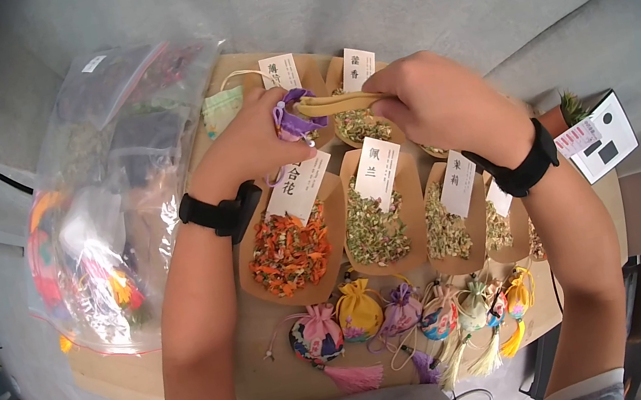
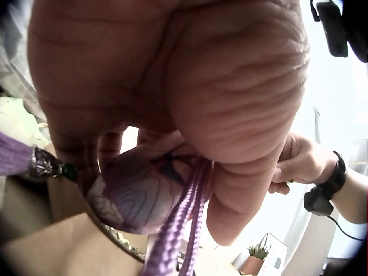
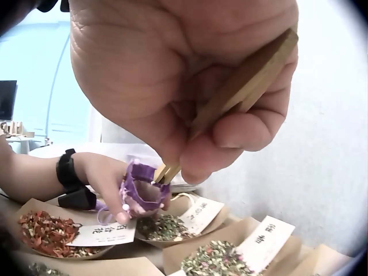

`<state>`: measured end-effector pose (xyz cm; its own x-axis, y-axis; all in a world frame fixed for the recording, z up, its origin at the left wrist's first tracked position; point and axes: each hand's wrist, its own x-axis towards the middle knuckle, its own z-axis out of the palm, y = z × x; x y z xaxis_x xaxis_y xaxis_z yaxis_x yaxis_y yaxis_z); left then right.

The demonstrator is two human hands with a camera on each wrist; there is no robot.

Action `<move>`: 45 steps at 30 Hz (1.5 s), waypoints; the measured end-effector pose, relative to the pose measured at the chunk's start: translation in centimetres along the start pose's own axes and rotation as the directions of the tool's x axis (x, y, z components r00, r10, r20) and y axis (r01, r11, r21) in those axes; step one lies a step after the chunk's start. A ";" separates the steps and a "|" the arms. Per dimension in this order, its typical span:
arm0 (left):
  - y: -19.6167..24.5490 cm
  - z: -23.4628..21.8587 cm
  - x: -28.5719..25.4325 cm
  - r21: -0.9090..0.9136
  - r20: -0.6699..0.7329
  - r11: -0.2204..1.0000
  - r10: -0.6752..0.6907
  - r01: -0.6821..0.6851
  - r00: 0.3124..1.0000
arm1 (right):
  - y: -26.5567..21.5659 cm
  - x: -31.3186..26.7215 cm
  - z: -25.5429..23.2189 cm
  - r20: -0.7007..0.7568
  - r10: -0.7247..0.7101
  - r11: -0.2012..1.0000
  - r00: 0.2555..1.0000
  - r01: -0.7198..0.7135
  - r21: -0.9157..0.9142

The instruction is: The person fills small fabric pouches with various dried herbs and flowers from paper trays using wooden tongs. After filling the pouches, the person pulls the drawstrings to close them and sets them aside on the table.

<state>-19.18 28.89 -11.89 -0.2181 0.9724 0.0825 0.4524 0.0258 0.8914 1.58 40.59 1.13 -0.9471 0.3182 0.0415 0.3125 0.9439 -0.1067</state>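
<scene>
My left hand [image 1: 251, 138] grips a small purple pouch [image 1: 294, 119], its mouth held open above the trays at the back. In the left wrist view the pouch [image 2: 144, 190] shows a pale patterned side, with purple cords [image 2: 183, 224] hanging beside my thumb. My right hand [image 1: 440, 97] pinches wooden tongs [image 1: 342, 103], whose tips reach the pouch's mouth. In the right wrist view the tongs [image 3: 247, 80] lie across the fingers, with their tips inside the rim of the pouch [image 3: 141, 192]. Whether the tips hold anything is hidden.
Paper trays of dried herbs [image 1: 378, 233] and orange petals [image 1: 291, 252] bear labels. Several tasselled pouches [image 1: 360, 310] line the front. A large plastic bag [image 1: 123, 200] stands at left, a pale green pouch [image 1: 223, 112] at the back, a potted plant [image 1: 563, 114] at right.
</scene>
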 end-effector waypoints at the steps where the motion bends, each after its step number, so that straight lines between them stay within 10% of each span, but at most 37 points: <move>1: 0.1 0.0 0.0 -0.001 -0.001 1.000 0.000 0.000 1.000 | 0.3 0.0 -0.1 0.001 0.000 1.000 1.000 0.000 -0.001; 6: -0.1 -0.1 -0.1 0.007 0.002 1.000 -0.005 0.005 1.000 | 2.3 0.0 0.2 0.055 0.196 0.973 0.979 -0.187 -0.134; 15: 0.2 -0.2 -0.1 0.059 0.017 0.998 -0.003 0.002 1.000 | 4.2 0.0 5.2 0.201 0.179 0.942 0.963 -0.109 -0.319; 22: 0.6 0.0 -0.1 0.048 0.017 0.998 -0.036 0.035 0.999 | 5.7 2.3 5.8 0.026 0.149 0.958 0.988 -0.138 -0.253; 28: 0.4 -0.1 -0.2 0.051 -0.002 0.999 -0.014 0.014 1.000 | 6.9 1.7 4.8 0.196 0.117 0.965 0.974 -0.065 -0.253; 36: 0.5 -0.2 -0.2 0.049 0.018 0.998 -0.035 0.034 0.999 | 8.9 0.4 6.0 0.328 0.332 0.943 0.885 -0.318 -0.094; 45: 0.6 -0.1 -0.2 0.049 0.023 0.999 -0.016 0.015 1.000 | 7.3 -0.9 6.3 0.281 0.222 0.970 0.934 -0.242 0.038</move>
<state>-18.98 28.68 -11.36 -0.2058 0.9769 0.0576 0.4908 0.0521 0.8697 4.24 46.64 -5.99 -0.8357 0.4816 -0.2641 0.5290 0.8350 -0.1511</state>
